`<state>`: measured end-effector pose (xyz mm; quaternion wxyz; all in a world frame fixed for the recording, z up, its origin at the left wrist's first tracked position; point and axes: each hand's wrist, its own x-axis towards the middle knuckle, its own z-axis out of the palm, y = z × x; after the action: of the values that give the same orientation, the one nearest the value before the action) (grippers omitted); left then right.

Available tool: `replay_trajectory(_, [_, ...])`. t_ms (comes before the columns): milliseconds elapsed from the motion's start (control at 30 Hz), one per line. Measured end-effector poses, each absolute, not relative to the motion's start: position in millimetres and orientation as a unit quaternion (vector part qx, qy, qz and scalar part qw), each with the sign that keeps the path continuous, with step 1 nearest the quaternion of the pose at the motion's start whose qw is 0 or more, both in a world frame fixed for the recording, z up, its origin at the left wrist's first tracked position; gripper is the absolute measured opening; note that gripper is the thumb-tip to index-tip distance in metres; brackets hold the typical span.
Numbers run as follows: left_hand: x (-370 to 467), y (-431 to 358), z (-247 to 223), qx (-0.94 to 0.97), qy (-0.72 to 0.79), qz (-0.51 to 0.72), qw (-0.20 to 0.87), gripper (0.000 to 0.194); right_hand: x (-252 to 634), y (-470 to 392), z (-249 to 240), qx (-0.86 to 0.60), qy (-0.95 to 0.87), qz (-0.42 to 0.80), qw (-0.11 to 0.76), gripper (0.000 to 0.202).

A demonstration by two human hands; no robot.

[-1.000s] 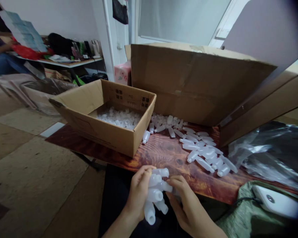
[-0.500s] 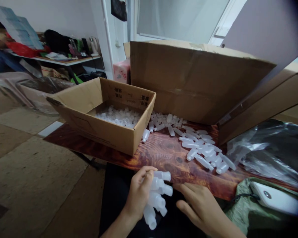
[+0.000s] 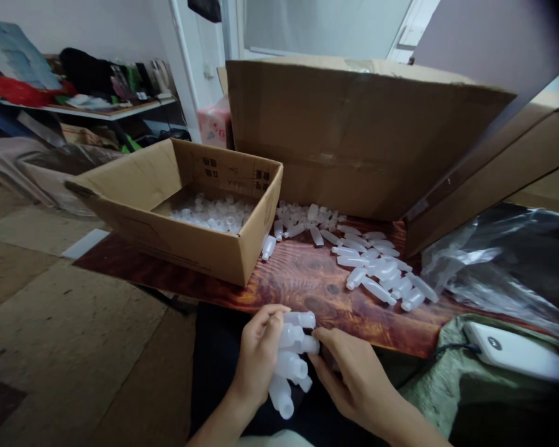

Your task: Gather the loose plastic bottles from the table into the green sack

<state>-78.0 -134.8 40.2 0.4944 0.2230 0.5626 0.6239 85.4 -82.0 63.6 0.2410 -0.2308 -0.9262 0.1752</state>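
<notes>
A bunch of translucent white plastic bottles (image 3: 289, 366) is being gripped by the fingers of the left hand (image 3: 256, 354), just off the near edge of the glossy red-brown wooden tabletop (image 3: 302, 276). One protruding neck (image 3: 311, 344) is being flanked by the fingers of the right hand (image 3: 354, 372); whether it is being pinched cannot be told. Similar loose bottles (image 3: 386, 270) are lying farther right. The bunch is apparently being adjusted, with a steady left grip and light right contact being called for.

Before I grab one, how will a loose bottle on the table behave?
The loose bottle looks hollow and thin-walled, so probably light. Its smooth surface may slip. Lying on its flattish side, it would likely slide more than roll.
</notes>
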Motion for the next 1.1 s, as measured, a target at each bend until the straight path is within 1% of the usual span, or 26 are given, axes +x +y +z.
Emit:
replay_trajectory(67, [-77,-134,40,0.236,0.576,0.629,0.466,0.033,81,-88,56,-0.258,-0.897,0.229,0.275,0.019])
replay_trajectory(133, [-77,-132,40,0.226,0.576,0.638,0.458,0.033,79,-94,47,-0.316,-0.846,0.315,0.293,0.021])
replay_trajectory(233, [-79,-128,42,0.182,0.571,0.649,0.47,0.036,82,-102,37,-0.403,-0.738,0.467,0.274,0.023])
replay_trajectory(300, [-82,-125,43,0.165,0.581,0.653,0.457,0.037,87,-107,35,-0.417,-0.706,0.517,0.247,0.022])
replay_trajectory(333, [-83,-124,43,0.164,0.588,0.655,0.444,0.037,90,-108,36,-0.414,-0.711,0.514,0.243,0.021])
replay_trajectory(400, [-86,-121,44,0.168,0.602,0.662,0.413,0.036,93,-110,40,-0.396,-0.748,0.468,0.254,0.021])
replay_trajectory(500, [-86,-119,46,0.176,0.614,0.669,0.38,0.036,92,-112,48,-0.361,-0.788,0.407,0.287,0.034])
replay_trajectory(567, [-83,-119,47,0.189,0.618,0.669,0.367,0.035,88,-113,50,-0.368,-0.781,0.408,0.297,0.036])
replay_trajectory(633, [-79,-118,47,0.205,0.614,0.668,0.367,0.035,83,-114,50,-0.389,-0.768,0.411,0.3,0.027])
replay_trajectory(700, [-75,-118,46,0.212,0.608,0.669,0.372,0.034,79,-116,49,-0.388,-0.775,0.387,0.315,0.019])
replay_trajectory(800, [-72,-117,45,0.207,0.597,0.673,0.384,0.034,76,-119,46,-0.345,-0.81,0.312,0.358,0.024])
replay_trajectory(900, [-70,-117,43,0.203,0.596,0.669,0.395,0.034,77,-122,41,-0.328,-0.825,0.269,0.374,0.029])
replay_trajectory(1100, [-62,-114,42,0.178,0.581,0.667,0.43,0.034,84,-123,38,-0.377,-0.825,0.21,0.366,0.02])
